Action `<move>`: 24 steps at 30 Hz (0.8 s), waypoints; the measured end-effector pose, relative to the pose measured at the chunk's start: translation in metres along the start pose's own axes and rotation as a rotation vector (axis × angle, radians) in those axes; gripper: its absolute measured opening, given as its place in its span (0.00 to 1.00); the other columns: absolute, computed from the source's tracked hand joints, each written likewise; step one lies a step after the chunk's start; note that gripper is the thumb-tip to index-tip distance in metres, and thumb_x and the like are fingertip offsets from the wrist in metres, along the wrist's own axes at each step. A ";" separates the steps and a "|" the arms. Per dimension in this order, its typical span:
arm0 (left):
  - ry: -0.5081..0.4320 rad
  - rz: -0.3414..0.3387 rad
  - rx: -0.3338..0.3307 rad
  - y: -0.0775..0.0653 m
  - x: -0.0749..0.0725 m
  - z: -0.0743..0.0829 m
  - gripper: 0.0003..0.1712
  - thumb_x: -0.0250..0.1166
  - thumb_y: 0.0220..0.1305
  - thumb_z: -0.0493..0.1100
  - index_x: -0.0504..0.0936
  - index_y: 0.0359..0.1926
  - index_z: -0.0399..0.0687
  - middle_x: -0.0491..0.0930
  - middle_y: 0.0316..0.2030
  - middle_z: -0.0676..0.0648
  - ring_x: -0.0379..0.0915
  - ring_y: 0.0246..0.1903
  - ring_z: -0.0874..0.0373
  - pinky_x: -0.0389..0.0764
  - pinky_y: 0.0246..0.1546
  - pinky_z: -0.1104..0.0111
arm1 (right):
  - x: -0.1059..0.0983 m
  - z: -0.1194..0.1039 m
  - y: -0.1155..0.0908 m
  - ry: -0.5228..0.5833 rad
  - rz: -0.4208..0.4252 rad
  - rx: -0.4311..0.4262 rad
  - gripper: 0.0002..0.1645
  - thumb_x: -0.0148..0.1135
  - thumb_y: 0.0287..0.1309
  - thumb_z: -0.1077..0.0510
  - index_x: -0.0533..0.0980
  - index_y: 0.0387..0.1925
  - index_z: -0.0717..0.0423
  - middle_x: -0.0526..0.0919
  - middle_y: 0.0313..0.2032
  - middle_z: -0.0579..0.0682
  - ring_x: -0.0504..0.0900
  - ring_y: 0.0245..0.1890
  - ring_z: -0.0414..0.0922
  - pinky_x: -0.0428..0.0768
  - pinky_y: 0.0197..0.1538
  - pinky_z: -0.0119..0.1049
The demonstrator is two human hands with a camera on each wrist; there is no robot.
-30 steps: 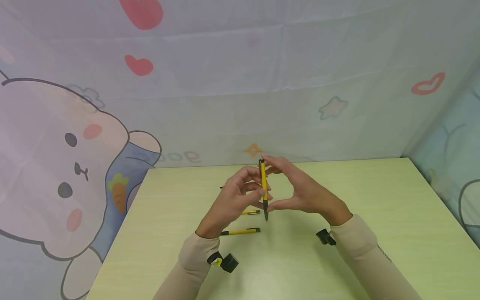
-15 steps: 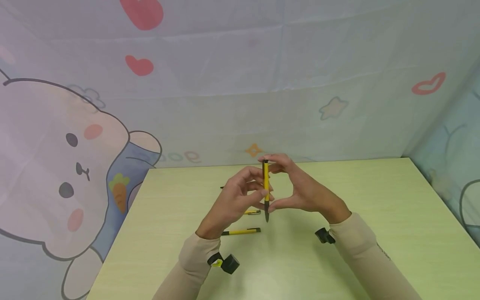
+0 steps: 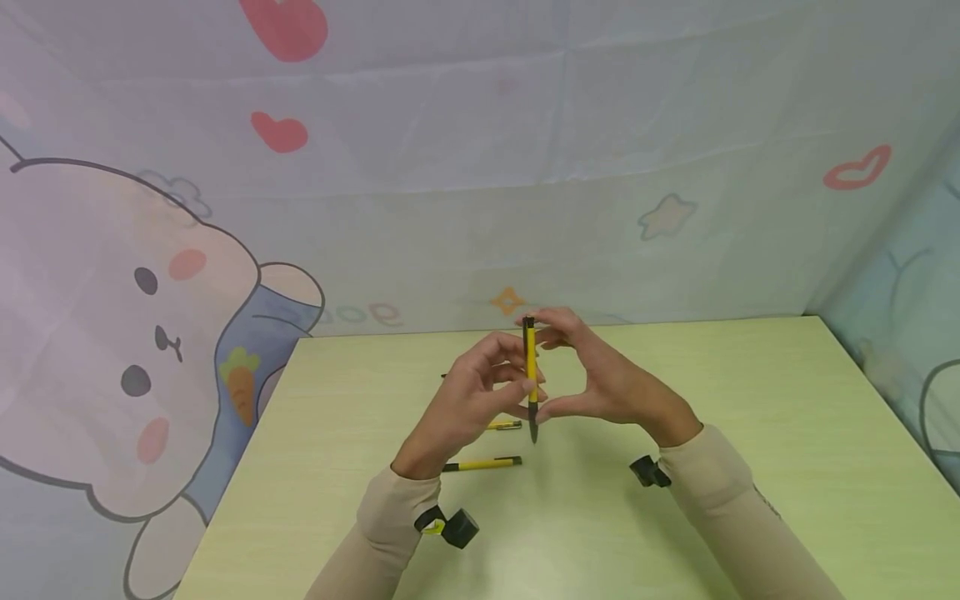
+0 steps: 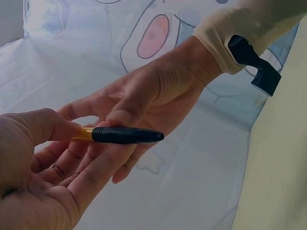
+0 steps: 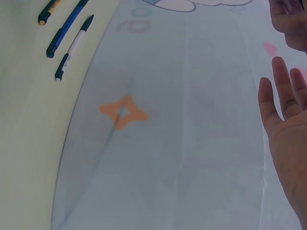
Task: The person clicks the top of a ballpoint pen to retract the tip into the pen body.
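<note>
A yellow-and-black pen (image 3: 532,358) stands nearly upright above the table, its dark pointed end down. My left hand (image 3: 480,383) pinches its middle with thumb and fingers. Around it from the other side comes my right hand (image 3: 611,375), index finger at the top end and thumb at the dark lower part. The left wrist view shows the black grip and tip of the pen (image 4: 127,135) sticking out past the left thumb, with the right thumb against it. In the right wrist view, several fingers of the right hand (image 5: 288,129) are stretched out; the held pen is mostly out of frame there.
Below the hands lie yellow-and-black pens (image 3: 483,463), partly covered by the left hand and wrist. A white pen (image 5: 73,48) and a blue pen (image 5: 66,28) lie near the table's back edge. Behind the pale table (image 3: 750,467) hangs a printed cloth (image 3: 465,167).
The upper end of the held pen has shifted slightly right, so the pen stands straighter. The right index finger has moved over its top end; the left hand has barely moved.
</note>
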State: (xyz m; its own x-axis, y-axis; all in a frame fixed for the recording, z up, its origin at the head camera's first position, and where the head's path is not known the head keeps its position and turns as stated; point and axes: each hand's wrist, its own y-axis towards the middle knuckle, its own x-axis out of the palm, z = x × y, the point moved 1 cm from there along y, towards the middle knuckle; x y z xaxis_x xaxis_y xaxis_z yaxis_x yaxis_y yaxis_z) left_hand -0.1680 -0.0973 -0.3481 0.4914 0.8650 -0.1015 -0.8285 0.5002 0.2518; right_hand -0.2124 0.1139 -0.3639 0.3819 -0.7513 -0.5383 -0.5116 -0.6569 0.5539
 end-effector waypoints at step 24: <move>0.151 0.007 -0.171 -0.041 -0.024 -0.036 0.15 0.63 0.71 0.34 0.76 0.57 0.45 0.81 0.45 0.37 0.83 0.42 0.46 0.88 0.36 0.54 | -0.014 -0.023 -0.025 0.063 0.088 0.062 0.58 0.68 0.53 0.75 0.49 0.79 0.58 0.67 0.68 0.61 0.77 0.62 0.50 0.68 0.70 0.44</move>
State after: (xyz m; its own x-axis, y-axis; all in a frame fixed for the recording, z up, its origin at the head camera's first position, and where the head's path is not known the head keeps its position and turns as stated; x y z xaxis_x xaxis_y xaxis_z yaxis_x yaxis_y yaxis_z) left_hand -0.1554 -0.1371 -0.3907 0.4501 0.8584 -0.2461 -0.8716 0.4823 0.0877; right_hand -0.1877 0.1395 -0.3552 0.3800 -0.8097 -0.4473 -0.5911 -0.5845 0.5559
